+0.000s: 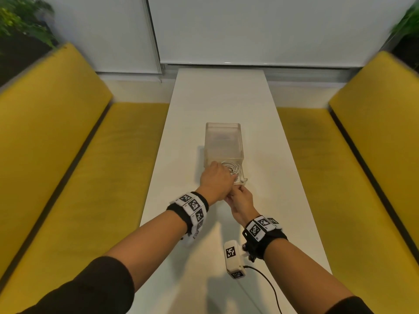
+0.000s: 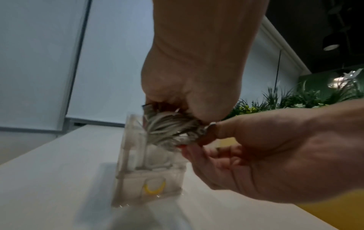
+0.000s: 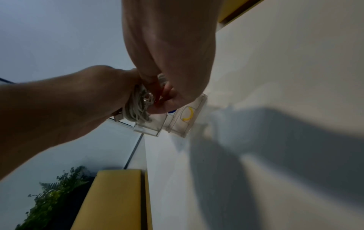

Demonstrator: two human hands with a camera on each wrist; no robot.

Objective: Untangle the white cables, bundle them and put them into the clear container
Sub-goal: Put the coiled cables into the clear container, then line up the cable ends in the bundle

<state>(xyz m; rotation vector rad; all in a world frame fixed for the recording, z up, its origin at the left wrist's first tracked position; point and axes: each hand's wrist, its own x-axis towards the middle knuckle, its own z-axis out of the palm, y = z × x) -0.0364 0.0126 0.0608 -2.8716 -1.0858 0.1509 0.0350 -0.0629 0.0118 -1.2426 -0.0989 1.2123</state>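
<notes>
A coiled bundle of white cables (image 1: pixel 233 169) sits just above the open near end of the clear container (image 1: pixel 223 141) on the white table. My left hand (image 1: pixel 217 177) reaches over it from the left and grips the coil (image 2: pixel 173 129) from above. My right hand (image 1: pixel 238 192) meets it from the near side, thumb and fingers (image 2: pixel 212 129) pinching the coil's near end. In the right wrist view the bundle (image 3: pixel 138 107) hangs between both hands over the container's rim (image 3: pixel 145 130). The left fingertips are hidden behind the coil.
The narrow white table (image 1: pixel 222 98) runs away from me, with yellow benches to the left (image 1: pixel 68 155) and right (image 1: pixel 362 155). Plants stand in both far corners. A yellow arc mark (image 2: pixel 154 189) shows on the container's front. A black lead (image 1: pixel 269 288) trails from my right wrist device.
</notes>
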